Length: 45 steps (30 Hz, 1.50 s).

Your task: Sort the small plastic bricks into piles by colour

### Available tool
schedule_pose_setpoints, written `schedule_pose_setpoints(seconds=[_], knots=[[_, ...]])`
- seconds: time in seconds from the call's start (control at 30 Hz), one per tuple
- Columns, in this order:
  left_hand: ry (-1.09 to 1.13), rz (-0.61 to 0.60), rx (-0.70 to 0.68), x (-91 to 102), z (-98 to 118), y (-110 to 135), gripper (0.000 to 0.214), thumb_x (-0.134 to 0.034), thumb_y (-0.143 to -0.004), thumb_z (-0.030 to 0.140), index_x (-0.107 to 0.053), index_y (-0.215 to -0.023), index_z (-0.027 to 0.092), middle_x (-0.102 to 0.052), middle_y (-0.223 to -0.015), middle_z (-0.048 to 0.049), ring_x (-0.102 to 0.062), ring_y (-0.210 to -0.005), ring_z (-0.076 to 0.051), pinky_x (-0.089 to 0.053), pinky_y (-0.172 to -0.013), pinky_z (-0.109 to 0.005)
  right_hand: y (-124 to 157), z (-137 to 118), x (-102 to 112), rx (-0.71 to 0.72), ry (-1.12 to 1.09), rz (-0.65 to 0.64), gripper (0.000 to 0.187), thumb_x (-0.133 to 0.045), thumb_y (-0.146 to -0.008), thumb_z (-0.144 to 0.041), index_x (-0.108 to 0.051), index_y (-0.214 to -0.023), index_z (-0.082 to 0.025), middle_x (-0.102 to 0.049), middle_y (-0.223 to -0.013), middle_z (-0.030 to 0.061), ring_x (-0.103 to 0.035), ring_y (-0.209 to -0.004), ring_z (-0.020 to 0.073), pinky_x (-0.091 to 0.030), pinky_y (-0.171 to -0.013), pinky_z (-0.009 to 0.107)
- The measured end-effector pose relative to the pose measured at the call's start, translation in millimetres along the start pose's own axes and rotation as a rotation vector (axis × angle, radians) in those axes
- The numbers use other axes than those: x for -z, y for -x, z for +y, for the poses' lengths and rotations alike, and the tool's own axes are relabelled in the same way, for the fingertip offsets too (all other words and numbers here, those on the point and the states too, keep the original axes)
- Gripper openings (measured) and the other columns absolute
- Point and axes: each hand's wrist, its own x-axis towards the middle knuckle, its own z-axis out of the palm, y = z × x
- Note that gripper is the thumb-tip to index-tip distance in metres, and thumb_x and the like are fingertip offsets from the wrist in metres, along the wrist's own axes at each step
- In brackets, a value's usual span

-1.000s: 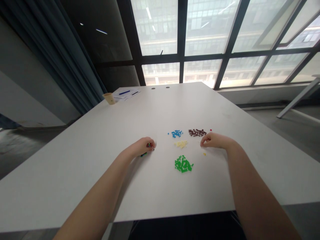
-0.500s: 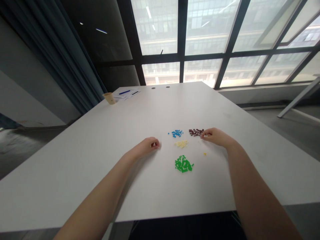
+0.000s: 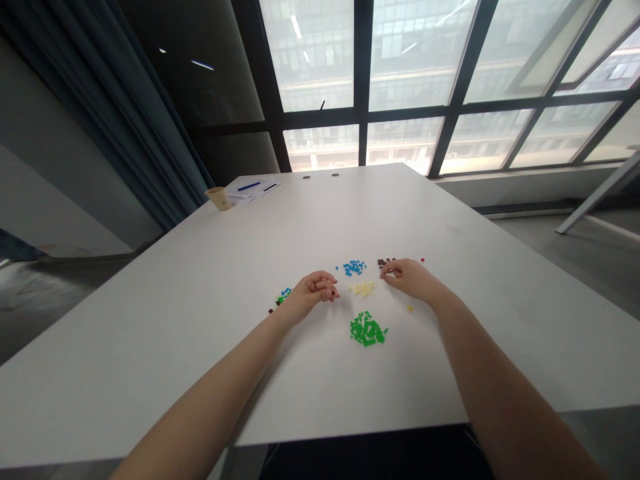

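My left hand (image 3: 314, 293) hovers over the white table (image 3: 320, 387), left of the cream pile, its fingers curled in; a tiny dark spot shows by the fingertips, too small to name. My right hand (image 3: 407, 277) has thumb and forefinger close together at the front of the dark brown toy bricks (image 3: 381, 263), covering part of that pile. Between the hands lie blue bricks (image 3: 354, 268) and cream bricks (image 3: 365, 289). Nearer me is a heap of green bricks (image 3: 367, 330). A small mixed-colour cluster of bricks (image 3: 283, 296) is partly behind my left hand.
One yellow piece (image 3: 411, 309) lies below my right forearm, and a red piece (image 3: 423, 259) lies beyond my right wrist. A paper cup (image 3: 219, 199) and papers (image 3: 257, 189) with a blue pen (image 3: 249, 186) stand at the far left edge.
My left hand has moved right, towards the cream pile, uncovering the mixed cluster. My right hand has shifted left across the brown pile, and the red piece now shows.
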Motion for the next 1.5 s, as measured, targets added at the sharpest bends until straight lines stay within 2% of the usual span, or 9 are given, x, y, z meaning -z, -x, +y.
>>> schedule_pose_setpoints(seconds=[0.1, 0.27, 0.53, 0.9, 1.03, 1.1, 1.2, 1.33, 1.5], knots=[[0.008, -0.002, -0.009, -0.6, 0.2, -0.2, 0.038, -0.075, -0.054, 0.035, -0.056, -0.081, 0.015, -0.063, -0.063, -0.0007, -0.054, -0.057, -0.009, -0.04, -0.061, -0.024, 0.9, -13.4, -8.4, 0.109, -0.022, 0.055, 0.02, -0.048, -0.068, -0.02, -0.066, -0.075, -0.019, -0.048, -0.054, -0.0025, -0.041, -0.052, 0.0096, -0.031, -0.053, 0.022], [0.011, -0.017, -0.014, -0.2, -1.0, -1.3, 0.037, -0.074, -0.056, 0.033, -0.056, -0.083, 0.015, -0.063, -0.062, 0.0, -0.054, -0.058, -0.01, -0.04, -0.062, -0.024, 5.2, -35.4, -22.1, 0.324, -0.161, 0.13, 0.019, -0.049, -0.068, -0.013, -0.065, -0.077, -0.02, -0.06, -0.072, 0.0004, -0.047, -0.063, 0.0103, -0.036, -0.061, 0.022], [-0.036, -0.037, -0.016, -2.4, 1.3, -1.2, 0.036, -0.073, -0.057, 0.032, -0.056, -0.084, 0.015, -0.063, -0.063, -0.0001, -0.054, -0.059, -0.01, -0.039, -0.064, -0.025, 15.1, -56.5, -30.8, 0.531, -0.205, 0.214, 0.014, -0.056, -0.074, -0.022, -0.063, -0.086, -0.02, -0.054, -0.067, -0.0001, -0.047, -0.063, 0.0107, -0.035, -0.062, 0.022], [-0.149, -0.017, 0.014, -11.0, 4.6, 0.8, 0.034, -0.071, -0.059, 0.031, -0.056, -0.085, 0.015, -0.063, -0.065, -0.0004, -0.053, -0.06, -0.01, -0.038, -0.061, -0.023, 12.7, -56.9, -39.8, 0.561, -0.144, 0.172, 0.009, -0.056, -0.075, -0.023, -0.065, -0.078, -0.022, -0.05, -0.064, -0.0011, -0.048, -0.066, 0.0113, -0.035, -0.062, 0.022], [-0.275, 0.016, -0.012, -6.9, 5.0, -1.6, 0.033, -0.065, -0.065, 0.036, -0.054, -0.089, 0.016, -0.064, -0.072, -0.0034, -0.051, -0.061, -0.01, -0.038, -0.059, -0.023, 8.1, -41.2, -17.1, 0.42, -0.128, 0.265, 0.013, -0.052, -0.076, -0.023, -0.065, -0.077, -0.019, -0.055, -0.067, 0.0003, -0.048, -0.061, 0.01, -0.036, -0.062, 0.022], [-0.388, 0.046, -0.016, -1.1, 6.5, -2.3, 0.03, -0.057, -0.071, 0.039, -0.053, -0.09, 0.016, -0.064, -0.074, -0.0045, -0.051, -0.062, -0.011, -0.039, -0.06, -0.023, 5.7, -26.5, -0.9, 0.271, -0.073, 0.354, 0.017, -0.051, -0.077, -0.027, -0.065, -0.077, -0.018, -0.057, -0.067, 0.0016, -0.047, -0.058, 0.01, -0.036, -0.061, 0.022], [-0.707, 0.1, -0.016, 12.8, 11.5, -1.8, 0.027, -0.051, -0.075, 0.038, -0.055, -0.09, 0.016, -0.062, -0.077, -0.0048, -0.052, -0.067, -0.013, -0.04, -0.065, -0.026, 4.2, 1.9, 20.5, 0.032, 0.036, 0.372, 0.02, -0.053, -0.074, -0.032, -0.067, -0.077, -0.019, -0.06, -0.069, 0.0026, -0.05, -0.062, 0.0118, -0.037, -0.06, 0.023], [-1.222, 0.212, 0.021, 38.3, 19.0, 1.3, 0.016, -0.053, -0.07, 0.03, -0.06, -0.078, 0.019, -0.057, -0.081, -0.0051, -0.051, -0.074, -0.018, -0.038, -0.072, -0.031, 5.8, 43.7, 34.3, -0.289, 0.218, 0.161, 0.017, -0.058, -0.067, -0.032, -0.069, -0.074, -0.02, -0.063, -0.074, 0.0047, -0.055, -0.066, 0.0152, -0.038, -0.059, 0.024], [-1.287, 0.282, 0.035, 65.7, 17.3, 4.5, 0.01, -0.058, -0.062, 0.027, -0.062, -0.066, 0.019, -0.053, -0.072, -0.0067, -0.049, -0.069, -0.02, -0.037, -0.07, -0.034, 5.3, 72.2, 33.2, -0.504, 0.273, -0.011, 0.009, -0.062, -0.06, -0.026, -0.068, -0.065, -0.021, -0.066, -0.072, 0.005, -0.059, -0.067, 0.0175, -0.041, -0.059, 0.025]])
